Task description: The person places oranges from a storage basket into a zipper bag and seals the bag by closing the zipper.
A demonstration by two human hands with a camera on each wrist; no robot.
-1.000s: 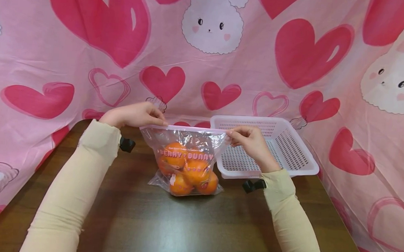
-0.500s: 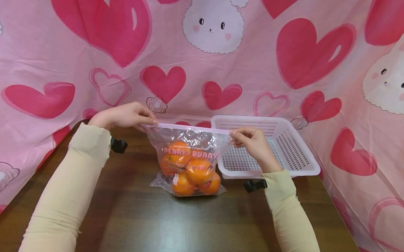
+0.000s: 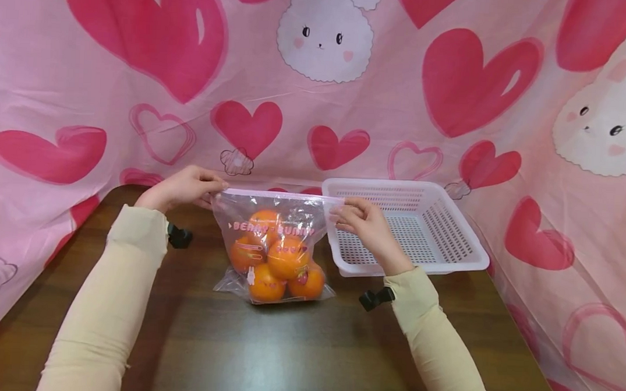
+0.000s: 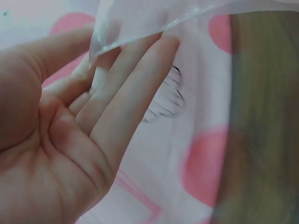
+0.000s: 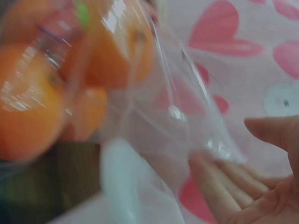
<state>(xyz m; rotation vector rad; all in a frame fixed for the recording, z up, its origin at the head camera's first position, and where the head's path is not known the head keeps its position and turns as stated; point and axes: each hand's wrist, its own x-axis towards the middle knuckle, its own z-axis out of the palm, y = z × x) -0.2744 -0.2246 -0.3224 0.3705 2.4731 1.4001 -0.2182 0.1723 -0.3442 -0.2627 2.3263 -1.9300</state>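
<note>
A clear zip bag (image 3: 284, 195) with a pink top strip and "Berry Bunny" print stands upright on the table. Several oranges (image 3: 288, 258) fill its lower part. At the bag's upper left corner, my left hand (image 3: 187, 185) pinches the strip's end between thumb and fingers; the left wrist view has the film over those fingertips. My right hand (image 3: 366, 226) is at the opposite upper corner. In the right wrist view its fingers (image 5: 210, 182) lie extended against the bag's edge, and the thumb (image 5: 268, 130) stands apart from them.
A white perforated plastic basket (image 3: 470, 252) sits behind and to the right of the bag, partly behind my right hand. Beneath everything is a dark wooden table (image 3: 243, 356). A pink curtain (image 3: 390, 105) with hearts and rabbits hangs behind it and along the sides.
My left hand has slid left along the strip to the bag's left corner. My right hand has gone from pinching the right corner to loosened fingers. The bag appears slightly further left.
</note>
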